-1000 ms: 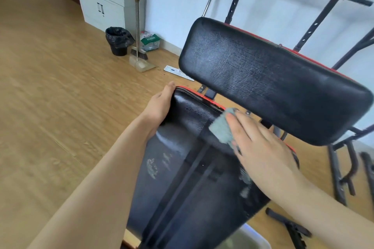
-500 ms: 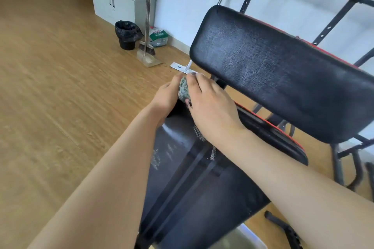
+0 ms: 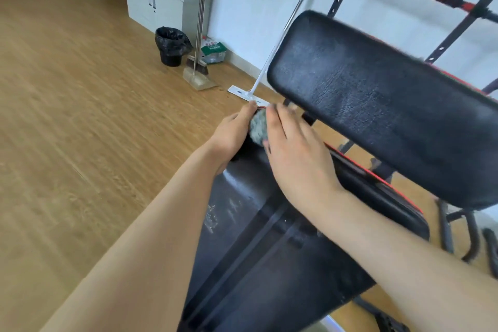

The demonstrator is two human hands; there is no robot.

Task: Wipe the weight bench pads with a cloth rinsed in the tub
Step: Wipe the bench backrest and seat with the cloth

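At frame centre, the cloth [image 3: 258, 127] is lying bunched between both hands on the seat pad [image 3: 258, 250]'s far end. The right hand [image 3: 292, 153] is gripping it; the left hand [image 3: 234, 133] is clasping the pad's edge beside it.

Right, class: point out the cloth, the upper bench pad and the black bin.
cloth [image 3: 258, 127], head view, bunched middle between the hands
upper bench pad [image 3: 377, 100], head view, black face
black bin [image 3: 171, 46], head view, bag-lined side
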